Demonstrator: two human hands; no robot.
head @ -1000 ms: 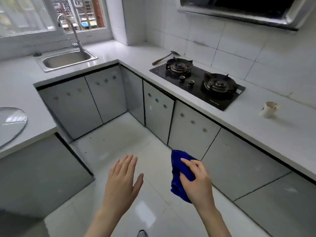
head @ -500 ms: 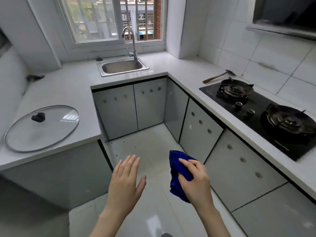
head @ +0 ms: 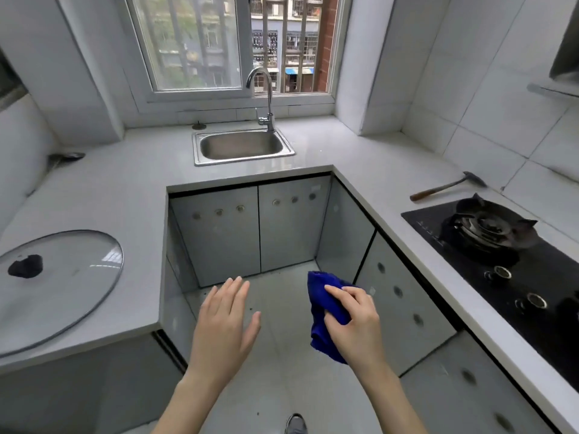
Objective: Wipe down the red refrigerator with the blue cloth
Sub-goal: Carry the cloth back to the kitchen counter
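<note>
"Where was the blue cloth [head: 322, 305]?"

"The right hand [head: 354, 327] held it. The fingers and thumb were curled round the bunched cloth. It hung over the floor [head: 282, 355], near the cabinet doors [head: 404, 305] under the gas stove [head: 501, 267]."

"And the left hand [head: 222, 324]?"

"It was just beside the right one. It held nothing. Its fingers were straight and loose, with the back of the hand up."

"What was on the countertop [head: 125, 189]?"

"A glass lid [head: 62, 283] with a black knob lay flat at the left end. The sink [head: 244, 160] sat at the back, under the window [head: 232, 45], with its faucet [head: 266, 98] at its back right corner. A hammer [head: 445, 186] lay by the right wall, just behind the stove."
</note>
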